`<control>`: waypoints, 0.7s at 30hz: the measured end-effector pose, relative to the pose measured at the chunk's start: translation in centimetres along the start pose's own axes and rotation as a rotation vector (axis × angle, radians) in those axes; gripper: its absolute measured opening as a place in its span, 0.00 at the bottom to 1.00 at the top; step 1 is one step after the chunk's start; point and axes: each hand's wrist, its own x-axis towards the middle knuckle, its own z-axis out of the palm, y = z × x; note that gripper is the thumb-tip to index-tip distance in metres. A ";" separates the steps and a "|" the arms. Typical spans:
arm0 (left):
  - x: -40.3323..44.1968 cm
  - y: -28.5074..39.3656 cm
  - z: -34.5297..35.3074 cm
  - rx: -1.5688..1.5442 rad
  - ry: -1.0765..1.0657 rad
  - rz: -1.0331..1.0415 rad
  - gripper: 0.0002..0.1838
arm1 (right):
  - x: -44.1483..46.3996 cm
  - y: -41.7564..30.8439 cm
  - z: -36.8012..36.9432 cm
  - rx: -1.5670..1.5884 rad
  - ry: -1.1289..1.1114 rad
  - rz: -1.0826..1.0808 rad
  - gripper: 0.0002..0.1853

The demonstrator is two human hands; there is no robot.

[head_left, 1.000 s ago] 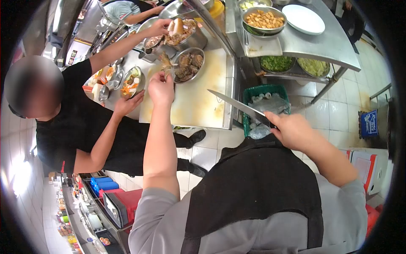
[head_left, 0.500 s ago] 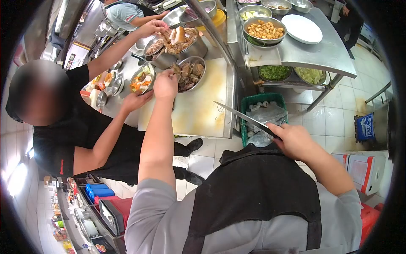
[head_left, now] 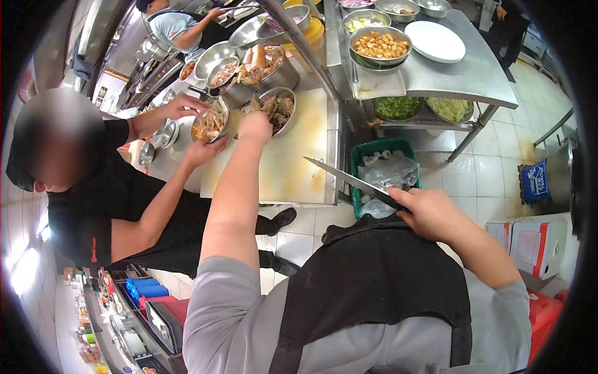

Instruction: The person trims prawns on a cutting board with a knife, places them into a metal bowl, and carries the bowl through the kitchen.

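My left hand (head_left: 255, 127) is closed at the near rim of a metal bowl (head_left: 288, 124) of dark, cooked meat pieces. A brown piece of meat (head_left: 254, 103) sticks up from its fingers, which are partly hidden. Out to the right, my right hand (head_left: 430, 214) grips a long kitchen knife (head_left: 354, 181) by its dark handle. The blade points left, above the floor and a green bin. Beneath my left forearm lies a pale cutting board (head_left: 293, 176) with yellow-brown stains.
A co-worker in black (head_left: 149, 193) stands at left, both hands at a bowl of mixed vegetables (head_left: 212, 121). Behind are pots of shredded meat (head_left: 265, 65). A steel table (head_left: 479, 68) at right holds several food bowls and white plates (head_left: 435, 41). The green bin (head_left: 355, 156) stands below.
The co-worker's upper hand has come down from the meat pot to the vegetable bowl. My left hand has moved slightly right at the meat bowl. The knife stays in my right hand.
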 end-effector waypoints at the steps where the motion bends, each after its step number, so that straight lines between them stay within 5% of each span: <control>1: -0.2 -0.1 -0.5 -0.028 0.001 0.008 0.13 | -0.1 -0.1 -0.1 0.004 0.000 0.001 0.24; 12: -4.8 -1.4 -6.1 -0.360 0.272 -0.008 0.15 | 0.0 0.2 -0.3 0.062 0.010 -0.049 0.25; 19: -13.7 -3.1 -1.8 -1.619 0.054 -0.244 0.08 | 0.1 1.3 -0.1 0.115 -0.014 -0.054 0.26; 21: -16.2 -2.9 1.9 -1.710 0.004 -0.387 0.08 | 0.1 1.7 0.0 0.149 -0.032 -0.045 0.26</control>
